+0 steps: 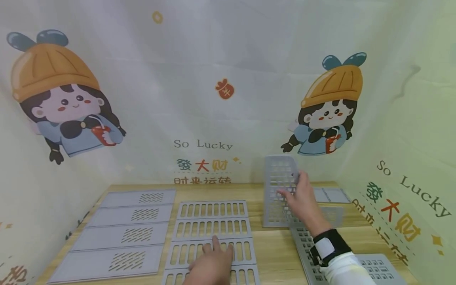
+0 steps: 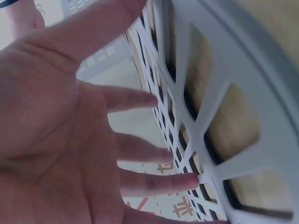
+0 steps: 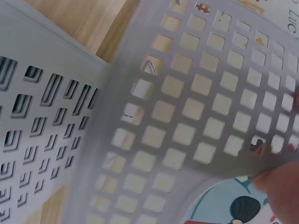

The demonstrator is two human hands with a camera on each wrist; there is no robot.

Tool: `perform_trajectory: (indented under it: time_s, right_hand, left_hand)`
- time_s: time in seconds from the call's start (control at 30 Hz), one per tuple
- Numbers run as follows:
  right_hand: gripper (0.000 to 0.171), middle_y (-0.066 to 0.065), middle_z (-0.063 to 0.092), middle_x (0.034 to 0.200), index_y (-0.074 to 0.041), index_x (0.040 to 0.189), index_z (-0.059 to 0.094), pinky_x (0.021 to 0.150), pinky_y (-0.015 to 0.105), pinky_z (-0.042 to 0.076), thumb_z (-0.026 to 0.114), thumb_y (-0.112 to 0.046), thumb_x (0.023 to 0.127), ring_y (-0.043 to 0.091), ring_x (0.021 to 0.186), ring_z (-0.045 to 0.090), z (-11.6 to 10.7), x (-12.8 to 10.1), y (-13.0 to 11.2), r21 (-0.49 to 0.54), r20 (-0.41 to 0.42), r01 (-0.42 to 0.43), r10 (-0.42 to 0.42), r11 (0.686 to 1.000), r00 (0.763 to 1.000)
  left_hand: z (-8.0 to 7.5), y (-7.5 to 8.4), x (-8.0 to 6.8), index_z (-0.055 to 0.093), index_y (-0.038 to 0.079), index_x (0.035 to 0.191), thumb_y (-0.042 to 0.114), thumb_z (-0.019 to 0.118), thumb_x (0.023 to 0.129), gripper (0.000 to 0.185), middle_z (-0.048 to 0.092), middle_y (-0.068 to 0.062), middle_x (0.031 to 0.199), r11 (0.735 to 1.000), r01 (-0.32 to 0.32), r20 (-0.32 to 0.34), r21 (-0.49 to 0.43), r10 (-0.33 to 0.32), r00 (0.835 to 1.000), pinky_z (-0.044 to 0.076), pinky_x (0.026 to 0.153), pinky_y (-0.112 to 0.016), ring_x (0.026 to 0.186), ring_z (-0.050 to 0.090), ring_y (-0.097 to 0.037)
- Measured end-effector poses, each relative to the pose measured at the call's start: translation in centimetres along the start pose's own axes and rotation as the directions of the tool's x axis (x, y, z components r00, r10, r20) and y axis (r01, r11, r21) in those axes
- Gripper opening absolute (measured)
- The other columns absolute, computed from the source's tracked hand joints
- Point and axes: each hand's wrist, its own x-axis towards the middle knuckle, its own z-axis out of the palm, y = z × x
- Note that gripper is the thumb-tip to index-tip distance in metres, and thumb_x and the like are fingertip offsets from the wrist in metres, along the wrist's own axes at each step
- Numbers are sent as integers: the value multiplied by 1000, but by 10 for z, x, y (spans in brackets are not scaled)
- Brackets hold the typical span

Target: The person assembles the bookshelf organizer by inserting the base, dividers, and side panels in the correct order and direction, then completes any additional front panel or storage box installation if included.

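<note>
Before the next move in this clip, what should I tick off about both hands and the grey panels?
1. Right hand grips the upright grid panel: ok.
2. Grid panel stands upright on the table: ok.
3. Left hand rests with straight fingers on the slotted panels: ok.
4. Slotted panels lie flat in a column: ok.
5. Louvred panels lie apart from both hands: ok.
6. How firm the right hand's grip is: cannot tell.

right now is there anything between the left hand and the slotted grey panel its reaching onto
Nothing visible does. The left hand lies with straight fingers right on the slotted grey panel, and no other thing sits between them. The right hand is apart from it, gripping the upright grid panel.
</note>
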Motion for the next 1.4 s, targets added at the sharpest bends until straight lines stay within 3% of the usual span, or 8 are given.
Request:
perform_trajectory:
  time_s: [0.13,0.23,0.4,0.77,0.93,1.2,1.3,1.4]
  right_hand:
    - [37,23,55,110,5,131,38,78,47,51,62,-11,108,34,94,60,5,7,1,14,1,124,-124,992,992]
    - [26,23,59,106,5,129,40,73,47,52,54,-8,111,34,89,63,10,15,1,15,0,191,-191,982,982]
    - [28,26,67,120,2,137,45,92,59,58,52,-9,112,40,110,71,16,30,-3,72,14,211,-213,975,977]
    - [22,22,72,127,-4,133,53,105,62,56,53,-8,111,41,121,71,24,59,-1,147,160,144,-167,979,973]
    - [25,23,70,131,-6,137,52,108,62,55,51,-10,112,41,124,69,28,64,6,173,186,91,-124,981,975]
    - [24,24,69,129,-4,136,48,105,59,53,48,-13,114,38,122,67,27,66,16,180,169,43,-74,983,983]
    - [25,25,68,131,-4,138,47,106,60,54,47,-12,114,40,123,67,27,69,17,181,170,40,-71,983,983]
    - [26,26,66,134,-4,139,46,108,61,53,45,-11,114,42,126,66,28,71,15,186,179,28,-62,982,982]
  left_hand:
    - [-2,1,1,50,26,159,26,96,76,95,30,-22,174,1000,18,35,7,-19,999,40,93,-93,160,28,-51]
    - [-2,3,2,49,26,160,19,91,81,89,30,-22,174,1000,23,53,-5,-23,998,37,94,-94,161,26,-50]
    - [0,7,3,48,24,160,18,89,84,86,30,-24,173,999,29,53,-23,-27,998,36,91,-95,159,27,-54]
    - [6,8,-1,53,23,156,15,79,94,68,32,-29,170,982,20,26,-187,-15,1000,27,94,-99,157,28,-59]
    - [16,7,11,54,27,156,23,72,101,59,36,-26,170,989,36,33,-142,-32,999,29,93,-98,156,32,-57]
    - [30,2,34,52,36,156,24,83,93,71,39,-20,170,998,54,31,-26,-53,998,36,91,-95,156,37,-52]
    - [44,-6,58,51,39,157,28,88,88,79,39,-21,170,999,45,27,15,-46,999,34,82,-98,155,37,-53]
    - [44,-8,62,50,39,157,28,91,85,84,38,-21,170,999,40,38,35,-41,998,35,80,-98,155,37,-54]
